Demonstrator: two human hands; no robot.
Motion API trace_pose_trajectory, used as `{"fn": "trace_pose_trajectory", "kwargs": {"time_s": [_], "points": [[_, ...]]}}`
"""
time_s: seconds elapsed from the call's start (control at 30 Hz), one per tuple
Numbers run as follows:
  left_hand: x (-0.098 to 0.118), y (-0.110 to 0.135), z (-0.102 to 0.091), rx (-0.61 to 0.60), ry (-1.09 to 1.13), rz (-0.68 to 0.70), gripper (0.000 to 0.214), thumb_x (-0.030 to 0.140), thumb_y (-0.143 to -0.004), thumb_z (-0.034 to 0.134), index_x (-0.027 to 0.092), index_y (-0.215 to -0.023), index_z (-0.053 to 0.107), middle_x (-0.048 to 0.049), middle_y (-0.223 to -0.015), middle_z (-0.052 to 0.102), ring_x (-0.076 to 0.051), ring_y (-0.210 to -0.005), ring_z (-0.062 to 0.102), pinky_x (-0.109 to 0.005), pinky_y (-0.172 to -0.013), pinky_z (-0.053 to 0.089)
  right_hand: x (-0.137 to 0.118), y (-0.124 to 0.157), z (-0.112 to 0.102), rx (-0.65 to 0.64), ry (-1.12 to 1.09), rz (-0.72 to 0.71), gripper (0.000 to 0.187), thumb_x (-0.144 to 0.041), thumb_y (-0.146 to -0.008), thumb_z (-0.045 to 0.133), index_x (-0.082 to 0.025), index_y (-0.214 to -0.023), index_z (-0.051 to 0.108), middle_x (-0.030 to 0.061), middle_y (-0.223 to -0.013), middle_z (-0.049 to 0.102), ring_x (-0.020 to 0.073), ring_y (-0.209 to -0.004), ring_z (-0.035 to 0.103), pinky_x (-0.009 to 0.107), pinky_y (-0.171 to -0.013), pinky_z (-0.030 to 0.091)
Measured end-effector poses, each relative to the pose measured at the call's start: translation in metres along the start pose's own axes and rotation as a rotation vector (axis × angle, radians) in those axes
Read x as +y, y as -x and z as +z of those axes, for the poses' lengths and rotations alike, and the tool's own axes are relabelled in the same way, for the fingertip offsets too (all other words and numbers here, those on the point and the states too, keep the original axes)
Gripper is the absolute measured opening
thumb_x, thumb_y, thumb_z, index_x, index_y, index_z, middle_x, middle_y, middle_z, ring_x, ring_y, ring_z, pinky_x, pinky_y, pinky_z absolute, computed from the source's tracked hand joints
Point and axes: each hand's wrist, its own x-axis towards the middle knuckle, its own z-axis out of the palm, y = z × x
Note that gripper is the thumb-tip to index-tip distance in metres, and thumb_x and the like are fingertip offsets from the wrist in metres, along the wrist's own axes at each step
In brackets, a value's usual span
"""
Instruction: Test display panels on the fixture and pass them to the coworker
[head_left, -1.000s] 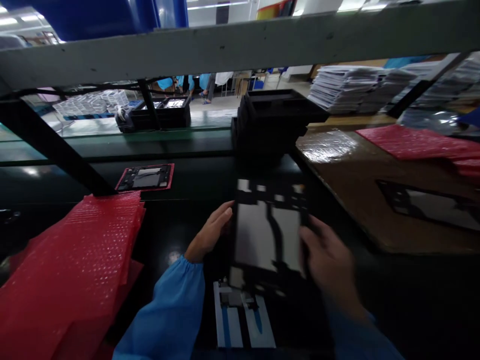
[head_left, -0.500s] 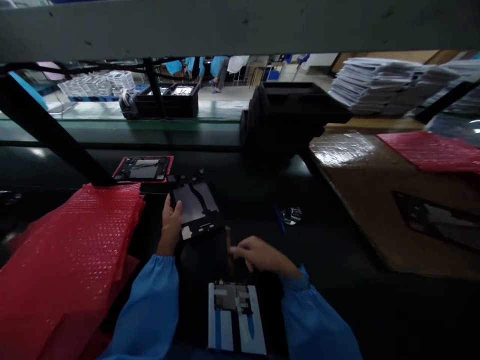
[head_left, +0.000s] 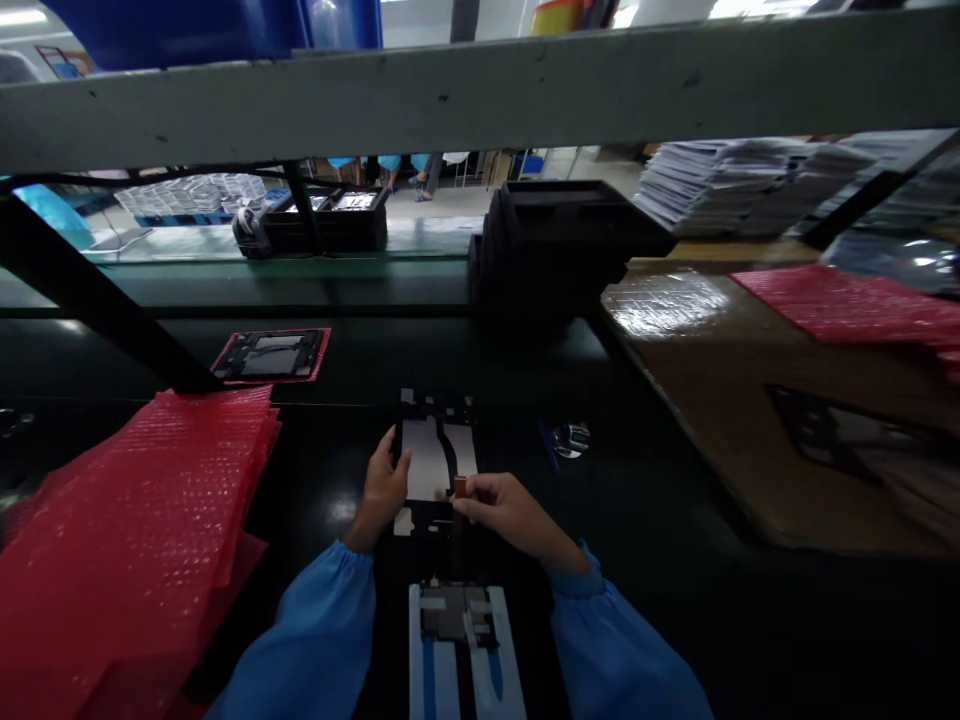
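Note:
A flat black frame part with pale panels [head_left: 435, 455] lies on the dark bench in front of me. My left hand [head_left: 384, 492] grips its left edge, thumb on top. My right hand [head_left: 504, 513] is closed in a pinch on a thin brown strip [head_left: 459, 487] standing at the part's lower right corner. Nearer to me sits a white and blue fixture [head_left: 465, 650] with a small dark piece on it. Both my sleeves are blue.
A pile of red bubble-wrap bags [head_left: 142, 520] fills the left. Another frame part rests on a red bag [head_left: 271, 355] beyond. Stacked black trays [head_left: 559, 240] stand behind, a brown table [head_left: 750, 400] with red bags right, a grey beam [head_left: 480, 85] overhead.
The frame part has come from the left, by the red bags, to the centre in front of me, still in my left hand. My right hand rose to its lower corner with the brown strip.

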Motion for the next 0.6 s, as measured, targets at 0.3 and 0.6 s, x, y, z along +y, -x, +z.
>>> {"fn": "trace_pose_trajectory", "kwargs": {"time_s": [0.3,0.6], "points": [[0.042,0.027,0.001,-0.144,-0.306,0.056,0.031,0.034,-0.088,0.056,0.013,-0.103,0.073,-0.0175,-0.105,0.071,-0.032,-0.103,0.066,-0.049,-0.095,0.052,0.01,-0.009,0.006,0.079,0.035,0.004,0.042,-0.06,-0.078,0.072,-0.018,-0.082,0.069,0.0025,-0.076,0.068,0.0185,-0.071,0.063,0.03,-0.066,0.05],[0.051,0.034,0.001,-0.739,0.188,-0.366,0.036,0.037,-0.057,0.087,0.015,-0.073,0.063,-0.0018,-0.074,0.067,-0.015,-0.071,0.061,-0.028,-0.069,0.045,-0.014,-0.067,0.006,0.415,0.631,0.083,0.021,-0.031,-0.087,0.059,-0.017,-0.1,0.067,0.0119,-0.099,0.071,0.0255,-0.096,0.067,0.034,-0.086,0.048]]}}
